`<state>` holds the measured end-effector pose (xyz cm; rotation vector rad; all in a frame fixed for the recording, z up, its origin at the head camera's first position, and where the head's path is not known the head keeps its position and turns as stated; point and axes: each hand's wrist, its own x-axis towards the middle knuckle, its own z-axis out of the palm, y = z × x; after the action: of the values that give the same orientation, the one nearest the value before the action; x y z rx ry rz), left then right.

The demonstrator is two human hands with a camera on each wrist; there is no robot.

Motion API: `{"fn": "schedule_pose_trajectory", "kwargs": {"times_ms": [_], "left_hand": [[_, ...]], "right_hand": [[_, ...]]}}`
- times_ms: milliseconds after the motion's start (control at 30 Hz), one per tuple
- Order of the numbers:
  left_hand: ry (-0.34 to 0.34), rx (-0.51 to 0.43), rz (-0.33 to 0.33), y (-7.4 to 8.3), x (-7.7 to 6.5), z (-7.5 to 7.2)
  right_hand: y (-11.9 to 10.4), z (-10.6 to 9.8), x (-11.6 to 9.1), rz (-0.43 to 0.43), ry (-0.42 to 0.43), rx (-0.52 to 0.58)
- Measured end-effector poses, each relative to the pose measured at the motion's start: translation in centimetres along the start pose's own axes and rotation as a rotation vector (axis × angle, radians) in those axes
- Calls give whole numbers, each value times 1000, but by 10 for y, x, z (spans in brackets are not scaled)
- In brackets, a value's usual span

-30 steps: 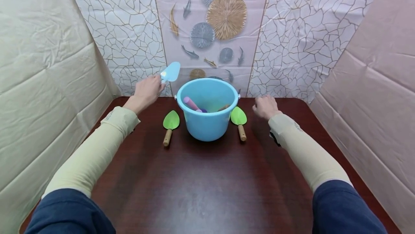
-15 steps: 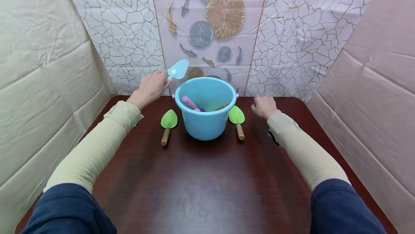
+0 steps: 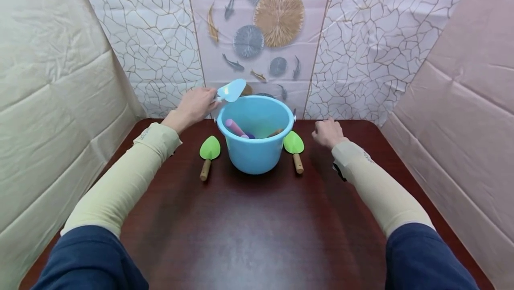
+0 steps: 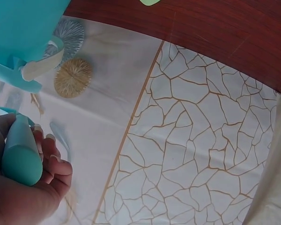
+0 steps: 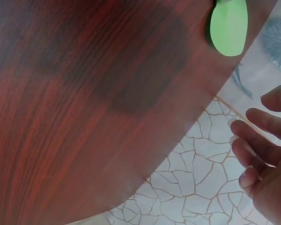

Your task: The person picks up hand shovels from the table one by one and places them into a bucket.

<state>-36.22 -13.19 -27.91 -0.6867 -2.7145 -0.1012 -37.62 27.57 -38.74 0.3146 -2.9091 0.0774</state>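
Observation:
My left hand (image 3: 196, 105) grips a light blue hand trowel (image 3: 234, 89) by its handle, its blade pointing right just above the bucket's back left rim. In the left wrist view, the fingers curl round the trowel's teal handle (image 4: 22, 161). The blue bucket (image 3: 254, 156) stands upright at the back middle of the table. Inside it lie a pink-purple handle (image 3: 234, 127) and a brown piece (image 3: 275, 132), both partly hidden by the rim. Near the table's back right edge hovers my right hand (image 3: 328, 132), its fingers loosely curled and holding nothing.
A green trowel with a wooden handle (image 3: 210, 148) lies left of the bucket. Another green trowel (image 3: 294, 142) lies close to its right side. Patterned cloth (image 3: 361, 58) hangs behind the dark red table (image 3: 249, 232), and pale cloth walls flank both sides.
My left hand has carried the blue trowel to the right, bringing its blade from beside the bucket to above its rim. The right hand stays in about the same place.

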Motion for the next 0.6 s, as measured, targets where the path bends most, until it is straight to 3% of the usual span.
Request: {"fn": "schedule_pose_trajectory", "kwargs": {"times_ms": [133, 300, 600], "left_hand": [[5, -12, 32, 1, -2, 6], [-2, 3, 61, 0, 2, 6], [-76, 10, 49, 6, 11, 1]], "right_hand": [[-1, 4, -4, -16, -29, 8], [-6, 2, -3, -22, -1, 5], [-5, -3, -2, -26, -12, 1]]}}
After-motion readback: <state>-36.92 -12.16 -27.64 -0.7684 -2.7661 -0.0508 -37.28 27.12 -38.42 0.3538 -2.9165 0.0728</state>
